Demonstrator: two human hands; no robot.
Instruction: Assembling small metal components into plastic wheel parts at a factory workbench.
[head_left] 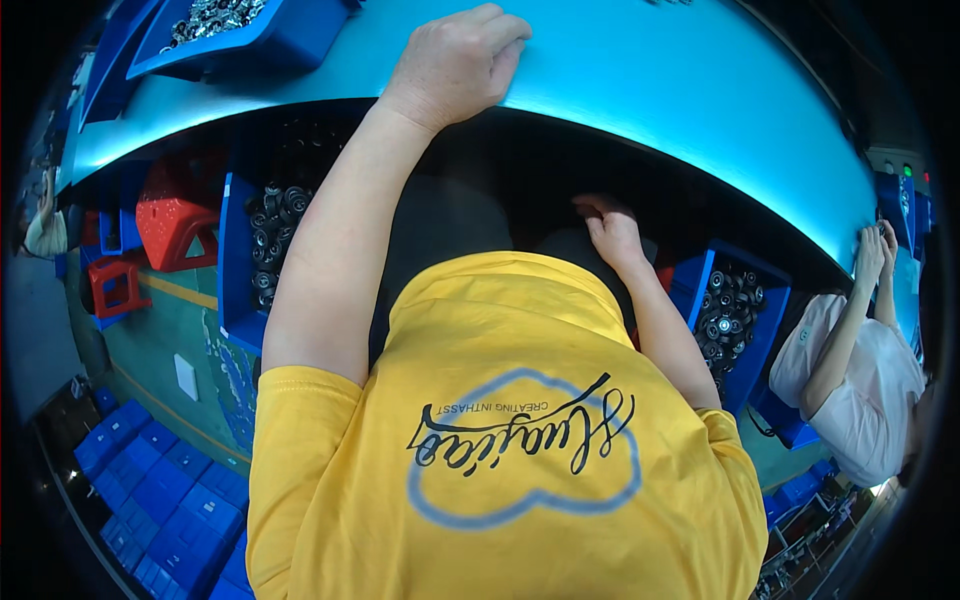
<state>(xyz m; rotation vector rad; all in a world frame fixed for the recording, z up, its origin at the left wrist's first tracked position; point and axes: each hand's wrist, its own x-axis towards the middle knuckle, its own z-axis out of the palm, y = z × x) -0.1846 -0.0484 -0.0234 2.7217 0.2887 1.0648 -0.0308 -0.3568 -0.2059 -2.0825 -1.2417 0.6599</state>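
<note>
- Turquoise is given to the whole top of the frame by the bench (pixel 660 75), on which the left hand (pixel 460 65) is rested at upper centre.
- A yellow shirt (pixel 520 340) is worn by the person, and the lower centre is filled by it.
- Blue boxes (pixel 170 490) are stacked at lower left.
- A co-worker (pixel 860 390) is seen at far right, with both arms reached toward a bench edge.
- Three blue bins are set around the person: the upper-left bin (pixel 285 42) on the bench, the left bin (pixel 238 285) and the right bin (pixel 767 335) lower, either side of the lap.
- A red stool (pixel 172 235) is placed at middle left.
- The left hand is curled into a loose fist; nothing is seen gripped, though the palm is hidden.
- The right hand (pixel 617 238) is held in shadow below the bench edge, fingers partly bent; how far open it is, or whether anything is held, cannot be told.
- Black wheel-like parts (pixel 728 318) are heaped in both lower bins, small shiny metal parts (pixel 215 20) in the upper one. Much loose stock seems left; no joined piece is shown, so what is done cannot be judged.
</note>
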